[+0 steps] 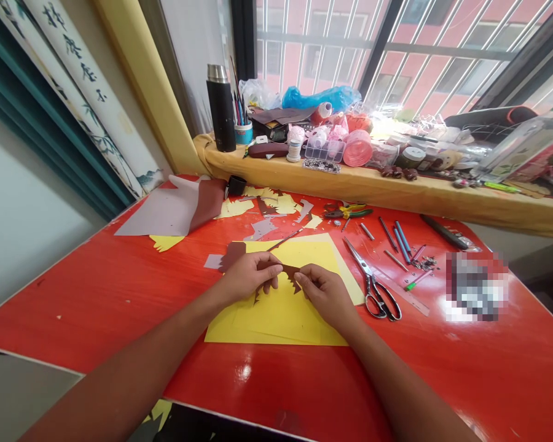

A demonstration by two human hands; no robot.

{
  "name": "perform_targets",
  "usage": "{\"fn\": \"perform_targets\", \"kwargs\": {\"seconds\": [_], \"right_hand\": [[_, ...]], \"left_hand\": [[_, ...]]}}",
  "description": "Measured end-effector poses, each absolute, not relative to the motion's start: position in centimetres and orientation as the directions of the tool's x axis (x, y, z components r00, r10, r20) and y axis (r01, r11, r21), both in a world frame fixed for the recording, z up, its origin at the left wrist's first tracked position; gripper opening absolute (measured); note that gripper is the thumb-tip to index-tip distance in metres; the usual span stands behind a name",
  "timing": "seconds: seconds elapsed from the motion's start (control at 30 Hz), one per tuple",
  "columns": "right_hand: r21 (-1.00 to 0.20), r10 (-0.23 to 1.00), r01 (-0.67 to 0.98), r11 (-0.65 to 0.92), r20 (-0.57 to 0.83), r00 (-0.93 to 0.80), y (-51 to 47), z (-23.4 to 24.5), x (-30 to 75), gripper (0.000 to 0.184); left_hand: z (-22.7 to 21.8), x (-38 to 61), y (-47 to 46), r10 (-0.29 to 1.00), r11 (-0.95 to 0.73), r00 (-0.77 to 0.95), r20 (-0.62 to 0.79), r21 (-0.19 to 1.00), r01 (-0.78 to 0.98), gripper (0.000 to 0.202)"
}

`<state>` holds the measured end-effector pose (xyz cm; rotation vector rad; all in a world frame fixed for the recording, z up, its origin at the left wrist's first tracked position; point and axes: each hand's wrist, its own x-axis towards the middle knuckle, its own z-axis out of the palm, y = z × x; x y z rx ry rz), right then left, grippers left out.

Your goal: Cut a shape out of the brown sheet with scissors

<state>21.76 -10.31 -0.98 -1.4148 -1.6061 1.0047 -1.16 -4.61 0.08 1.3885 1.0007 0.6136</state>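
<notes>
Between thumb and fingers, my left hand [258, 271] pinches one end of a small brown paper cutout [290, 270] with jagged edges. My right hand [320, 287] grips its other end, so the piece spans the gap between both hands. Parts of the cutout are covered by my fingers. Beneath them lie yellow paper sheets [276, 322] on the red table [96, 294]. A brown paper piece [233, 255] rests at the sheets' upper left corner. Scissors [373, 285] with dark handles lie just right of the sheets.
Paper scraps [262, 228] are scattered behind the sheets, near pliers [348, 212]. Pencils [402, 240] and a clear ruler [403, 291] lie at right. Large brown paper [166, 209] sits at left. A black thermos [220, 110] stands on the crowded windowsill [276, 175].
</notes>
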Motion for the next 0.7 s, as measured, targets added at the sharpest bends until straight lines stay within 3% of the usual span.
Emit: {"fn": "perform_targets", "kwargs": {"seconds": [0.33,0.5,0.7], "right_hand": [[-0.942,0.997,0.333,0.03,0.007,-0.071,-10.2,-0.9,21.8,0.045],[-0.961,0.998,0.277,0.01,-0.006,-0.058,-10.1,-0.9,21.9,0.046],[-0.975,0.998,0.221,-0.022,-0.036,-0.058,-9.8,-1.2,21.9,0.048]], "left_hand": [[-0.7,-1.8,-3.9,0.846,0.174,0.492,-0.206,0.979,0.111,0.049],[-0.9,-1.5,-4.1,0.831,0.238,0.506,-0.231,0.97,0.051,0.065],[0.5,-1.7,-4.4,0.829,0.208,0.509,-0.23,0.973,0.1,0.069]]}}
